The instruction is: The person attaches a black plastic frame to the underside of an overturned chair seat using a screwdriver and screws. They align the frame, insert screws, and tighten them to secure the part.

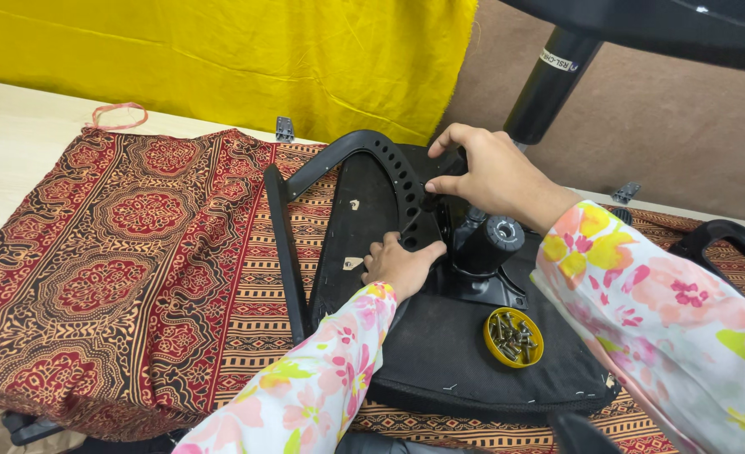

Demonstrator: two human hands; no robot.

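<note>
Upturned office chair seat [440, 353] at centre on patterned cloth [137, 252]. Left hand [399, 267] presses flat on black armrest bracket [389, 181], fingers apart. Right hand [490, 176], at 12 o'clock, pinches a fastener, probably. Bracket looks stiff, light; hold by its arch. Yellow screw dish [514, 338] at 5 o'clock.

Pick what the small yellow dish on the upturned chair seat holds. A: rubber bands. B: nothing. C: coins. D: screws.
D: the yellow dish, resting on the black seat by the right sleeve, is full of small metal screws.
</note>
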